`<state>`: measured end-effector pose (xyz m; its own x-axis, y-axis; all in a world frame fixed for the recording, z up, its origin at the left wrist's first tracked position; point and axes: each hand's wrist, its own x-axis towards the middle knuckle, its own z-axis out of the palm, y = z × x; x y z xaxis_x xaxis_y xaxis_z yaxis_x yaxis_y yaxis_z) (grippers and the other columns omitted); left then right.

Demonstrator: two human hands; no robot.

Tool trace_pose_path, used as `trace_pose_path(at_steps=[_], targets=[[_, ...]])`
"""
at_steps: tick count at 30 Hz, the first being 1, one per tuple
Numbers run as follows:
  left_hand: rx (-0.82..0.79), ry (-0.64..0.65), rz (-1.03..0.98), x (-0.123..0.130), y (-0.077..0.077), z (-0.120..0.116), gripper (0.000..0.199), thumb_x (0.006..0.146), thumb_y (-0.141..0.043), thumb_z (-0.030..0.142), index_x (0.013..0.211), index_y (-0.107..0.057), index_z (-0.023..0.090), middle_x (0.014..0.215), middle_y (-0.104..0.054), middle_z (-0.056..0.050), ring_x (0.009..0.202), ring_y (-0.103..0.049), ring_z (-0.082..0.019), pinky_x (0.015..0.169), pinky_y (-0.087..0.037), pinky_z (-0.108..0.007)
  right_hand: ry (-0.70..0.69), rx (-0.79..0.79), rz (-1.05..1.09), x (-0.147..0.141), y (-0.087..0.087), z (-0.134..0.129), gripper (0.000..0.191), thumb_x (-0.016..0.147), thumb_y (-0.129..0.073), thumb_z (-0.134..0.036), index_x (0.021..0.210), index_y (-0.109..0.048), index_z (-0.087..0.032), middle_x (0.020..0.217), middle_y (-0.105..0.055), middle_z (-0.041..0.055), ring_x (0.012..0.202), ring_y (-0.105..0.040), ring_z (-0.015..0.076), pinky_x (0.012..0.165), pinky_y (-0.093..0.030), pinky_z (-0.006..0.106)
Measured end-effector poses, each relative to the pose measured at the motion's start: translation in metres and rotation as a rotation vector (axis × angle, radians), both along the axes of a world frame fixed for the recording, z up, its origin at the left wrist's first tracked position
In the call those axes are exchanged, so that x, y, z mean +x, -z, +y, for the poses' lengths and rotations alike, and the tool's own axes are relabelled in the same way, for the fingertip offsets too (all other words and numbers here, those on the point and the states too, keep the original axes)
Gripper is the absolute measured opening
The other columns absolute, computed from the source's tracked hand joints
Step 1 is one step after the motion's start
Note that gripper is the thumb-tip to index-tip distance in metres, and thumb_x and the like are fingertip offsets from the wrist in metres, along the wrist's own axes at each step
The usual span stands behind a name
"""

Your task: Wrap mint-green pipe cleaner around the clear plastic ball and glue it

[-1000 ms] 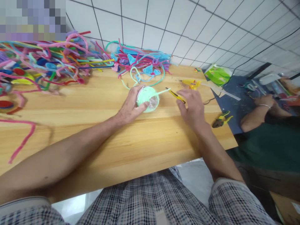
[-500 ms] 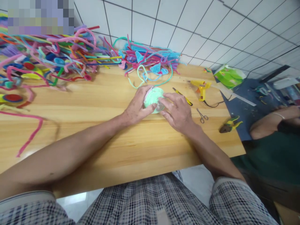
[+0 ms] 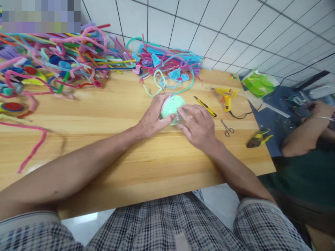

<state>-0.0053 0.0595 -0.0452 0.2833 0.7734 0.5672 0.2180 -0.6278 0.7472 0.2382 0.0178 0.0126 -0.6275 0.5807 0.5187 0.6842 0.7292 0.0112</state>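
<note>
A round mint-green ball [image 3: 173, 106], seemingly wound with fuzzy pipe cleaner, sits between my hands over the middle of the table. Near its lower right a patch looks clear and shiny. My left hand [image 3: 156, 115] is closed around the ball's left side, thumb across the front. On the right side, the bent fingertips of my right hand [image 3: 198, 124] press against it and partly cover it. A mint-green pipe cleaner [image 3: 188, 89] curves up and away behind the ball. Whether my right fingers pinch a strand is too small to tell.
Heaped pipe cleaners [image 3: 78, 59] fill the back left of the wooden table [image 3: 125, 164]. To the right lie a yellow utility knife [image 3: 205, 106], a hot glue gun [image 3: 227, 98], small scissors [image 3: 227, 128] and pliers [image 3: 259, 138]. Another person's arm [image 3: 303, 132] is at the far right.
Both hands keep almost the same hold on the ball, with only a slight shift of the right fingers. The view has moved a little. The other person's arm at the right has shifted.
</note>
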Motion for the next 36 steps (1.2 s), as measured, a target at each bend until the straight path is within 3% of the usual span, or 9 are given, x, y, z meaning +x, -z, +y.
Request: trace_pose_path(at_steps=[7,12,19,25,36], targets=[[0.008,0.012,0.019,-0.0013,-0.0012,0.0007,0.077,0.106,-0.06,0.078,0.161,-0.047,0.026,0.16,-0.061,-0.018,0.152,-0.06,-0.037,0.134,-0.048,-0.057,0.02,0.053,0.004,-0.007,-0.0032,-0.0057,0.051,0.112,-0.062,-0.031,0.162,-0.06,-0.023,0.15,-0.077,0.015,0.135,-0.072,0.0351,0.119,-0.058,0.056],[0.009,0.023,0.032,-0.0012,-0.0023,0.0013,0.078,0.105,-0.061,0.078,0.161,-0.047,0.026,0.16,-0.061,-0.018,0.151,-0.06,-0.04,0.134,-0.047,-0.061,0.05,-0.023,0.0,-0.009,-0.0063,-0.0076,0.05,0.112,-0.063,-0.031,0.161,-0.061,-0.026,0.152,-0.076,0.0143,0.137,-0.071,0.0358,0.121,-0.057,0.057],[0.027,0.011,0.028,-0.0019,-0.0002,0.0025,0.077,0.106,-0.06,0.077,0.161,-0.048,0.025,0.157,-0.062,-0.018,0.149,-0.062,-0.037,0.132,-0.051,-0.056,-0.035,0.044,0.061,-0.0078,-0.0021,-0.0049,0.059,0.116,-0.056,-0.048,0.168,-0.05,-0.022,0.149,-0.076,0.0169,0.138,-0.071,0.0343,0.118,-0.059,0.053],[0.068,0.031,0.032,-0.0031,0.002,0.0043,0.075,0.108,-0.062,0.073,0.163,-0.046,0.024,0.158,-0.062,-0.018,0.149,-0.062,-0.037,0.131,-0.051,-0.055,-0.031,0.073,0.029,-0.0072,-0.0009,-0.0032,0.049,0.116,-0.059,-0.044,0.159,-0.06,-0.02,0.145,-0.076,0.0167,0.134,-0.071,0.0333,0.114,-0.061,0.053],[0.113,0.022,0.07,-0.0031,0.0026,0.0057,0.073,0.11,-0.059,0.071,0.165,-0.042,0.025,0.16,-0.061,-0.018,0.152,-0.061,-0.037,0.131,-0.051,-0.056,-0.014,0.091,0.061,-0.0096,0.0029,-0.0022,0.046,0.115,-0.06,-0.041,0.158,-0.06,-0.022,0.144,-0.077,0.0152,0.13,-0.073,0.0327,0.113,-0.062,0.055]])
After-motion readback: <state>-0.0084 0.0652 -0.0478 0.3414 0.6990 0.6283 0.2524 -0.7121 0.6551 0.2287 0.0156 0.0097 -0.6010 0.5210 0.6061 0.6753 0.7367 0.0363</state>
